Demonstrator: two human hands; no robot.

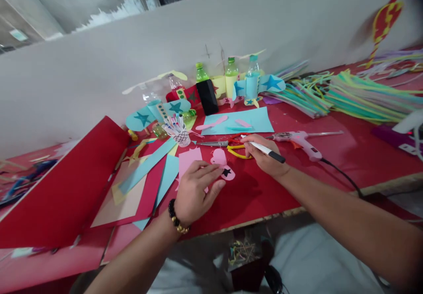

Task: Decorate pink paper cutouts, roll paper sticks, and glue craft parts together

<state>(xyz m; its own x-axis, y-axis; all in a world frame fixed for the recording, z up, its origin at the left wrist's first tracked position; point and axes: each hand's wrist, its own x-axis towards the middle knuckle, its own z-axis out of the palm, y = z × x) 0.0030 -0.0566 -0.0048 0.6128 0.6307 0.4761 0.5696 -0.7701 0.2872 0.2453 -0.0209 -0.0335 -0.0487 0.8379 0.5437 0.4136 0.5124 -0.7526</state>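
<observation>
My left hand [200,190] lies with its fingers stretched over a small pink paper cutout [229,175], which bears a black star [226,172]. Part of the cutout is hidden under the fingers. In my right hand [264,155] is a white marker pen [264,147] with a black end; the hand hovers just right of the cutout. Scissors [236,151] with red and yellow handles lie behind the cutout, close to the right hand's fingers. A pink paper sheet [190,159] is just beyond the left hand.
A pink glue gun [300,142] lies at right, its cord running off the front edge. Behind are a pen cup [181,137], blue paper [257,120], a phone [207,98] and several paper-winged bottles [252,80]. A red board [66,188] stands left; pipe cleaners [370,95] lie right.
</observation>
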